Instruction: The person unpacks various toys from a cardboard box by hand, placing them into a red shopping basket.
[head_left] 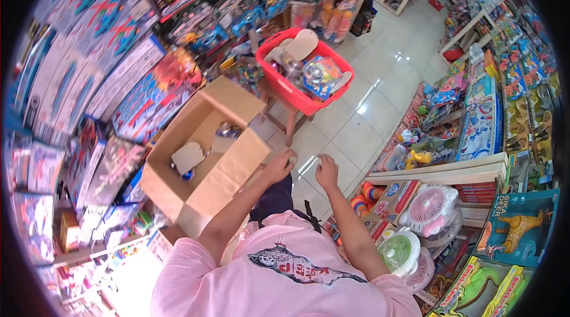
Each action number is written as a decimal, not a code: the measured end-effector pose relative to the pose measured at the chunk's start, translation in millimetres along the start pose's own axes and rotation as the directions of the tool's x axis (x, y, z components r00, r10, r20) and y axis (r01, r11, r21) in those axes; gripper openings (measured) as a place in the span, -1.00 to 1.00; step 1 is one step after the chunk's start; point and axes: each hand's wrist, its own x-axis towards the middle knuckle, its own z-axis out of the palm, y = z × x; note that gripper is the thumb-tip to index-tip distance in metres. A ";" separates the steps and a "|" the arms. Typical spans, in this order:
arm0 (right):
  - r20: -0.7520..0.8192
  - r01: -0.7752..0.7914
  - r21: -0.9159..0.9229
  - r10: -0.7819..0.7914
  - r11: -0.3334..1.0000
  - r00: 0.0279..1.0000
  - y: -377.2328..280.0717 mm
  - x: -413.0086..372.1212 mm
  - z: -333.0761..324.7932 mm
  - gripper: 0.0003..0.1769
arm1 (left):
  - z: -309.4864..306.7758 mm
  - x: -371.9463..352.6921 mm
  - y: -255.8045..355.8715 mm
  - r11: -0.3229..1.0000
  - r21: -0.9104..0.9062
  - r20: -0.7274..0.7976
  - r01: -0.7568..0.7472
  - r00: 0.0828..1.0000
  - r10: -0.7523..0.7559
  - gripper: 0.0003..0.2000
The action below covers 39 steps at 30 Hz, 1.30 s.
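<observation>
My left hand (280,165) is held in front of my body, just right of an open cardboard box (228,174); its fingers are curled, and anything in them is too small to make out. My right hand (326,172) is a short way to its right over the tiled floor, fingers bent and apart, with nothing seen in it. Inside the box lie a pale flat piece (187,159) and a clear-wrapped item (227,130). Beyond my hands a red basket (284,91) on a wooden stool (290,124) holds packaged toys.
Packed shelves of boxed toys (139,91) rise on the left. On the right are small fans (430,205), a boxed deer figure (518,231) and a white shelf edge (445,175). A tiled aisle (380,73) runs away between the shelves.
</observation>
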 end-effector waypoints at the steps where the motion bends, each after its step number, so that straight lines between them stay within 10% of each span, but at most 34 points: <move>1: 0.096 -0.051 -0.017 0.052 0.999 0.994 17.7 -28.6 15.3 -0.56 | 13.5 -32.3 -12.1 0.998 -0.044 0.039 0.049 0.998 -0.047 -0.75; 6: 0.562 -0.352 -0.149 0.372 0.924 0.739 117.4 -175.2 72.4 -0.51 | 28.2 -214.6 -56.6 0.794 0.187 0.042 0.578 0.803 -0.595 -0.75; 8: 0.826 0.170 -0.370 0.240 0.913 0.510 173.7 -228.7 102.7 -0.56 | 34.4 -306.6 -111.1 0.693 0.476 0.163 0.541 0.720 -0.674 -0.62; 10: 0.879 0.218 -0.423 0.339 0.880 0.336 258.2 -299.9 165.1 -0.52 | 25.7 -370.6 -107.0 0.317 0.335 0.066 0.887 0.314 -0.947 -0.50; 13: 0.877 0.107 -0.382 0.323 0.918 0.357 269.0 -307.5 166.2 -0.53 | 17.0 -453.3 -92.2 0.034 0.308 0.099 0.951 0.003 -0.995 -0.49; 18: 0.834 -0.208 -0.244 0.315 0.947 0.453 277.8 -317.1 162.6 -0.54 | 21.7 -513.8 -73.9 -0.138 0.009 0.162 0.990 -0.138 -0.977 -0.56; 19: 0.839 -0.186 -0.249 0.307 0.951 0.450 268.8 -297.1 119.7 -0.54 | 30.0 -520.2 -79.5 -0.149 -0.011 0.163 0.989 -0.146 -0.976 -0.56; 21: 0.896 0.716 -0.134 -0.225 0.685 0.382 165.2 -230.9 83.1 -0.64 | 46.2 -532.2 -101.0 0.099 -0.071 -0.046 0.993 0.096 -0.994 -0.59; 23: 0.915 0.771 -0.103 -0.244 0.628 0.321 164.0 -183.4 125.9 -0.63 | 31.2 -501.5 -68.1 0.209 -0.408 -0.281 0.889 0.096 -0.955 -0.59; 25: 0.834 -0.104 -0.117 0.154 0.988 0.529 123.1 -128.1 153.4 -0.71 | 16.8 -472.4 -69.3 0.408 -0.657 -0.425 0.634 0.136 -0.895 -0.59; 28: 0.646 -0.612 0.390 0.269 0.688 0.714 -27.0 -67.4 114.0 -0.55 | -48.6 -404.5 -22.5 0.455 -0.807 -0.471 0.377 0.056 -0.880 -0.55; 32: 0.535 -0.502 0.715 0.082 0.487 0.841 -155.7 -17.1 76.5 -0.46 | -88.5 -366.2 -26.2 0.736 -0.657 -0.748 0.164 -0.026 -0.663 -0.54; 35: 0.466 -0.470 0.771 0.122 0.430 0.876 -196.1 -7.4 64.1 -0.53 | -119.5 -346.8 1.9 0.804 -0.477 -0.858 0.354 0.011 -0.514 -0.56; 37: 0.163 -0.334 0.781 0.345 0.528 0.924 -219.3 -6.3 63.2 -0.64 | -154.2 -331.4 34.3 0.838 -0.344 -0.893 0.423 0.129 -0.431 -0.55; 39: 0.086 -0.223 0.830 0.278 0.512 0.957 -235.8 -4.9 53.5 -0.65 | -175.2 -316.0 48.4 0.881 -0.012 -0.863 0.473 0.441 -0.248 -0.54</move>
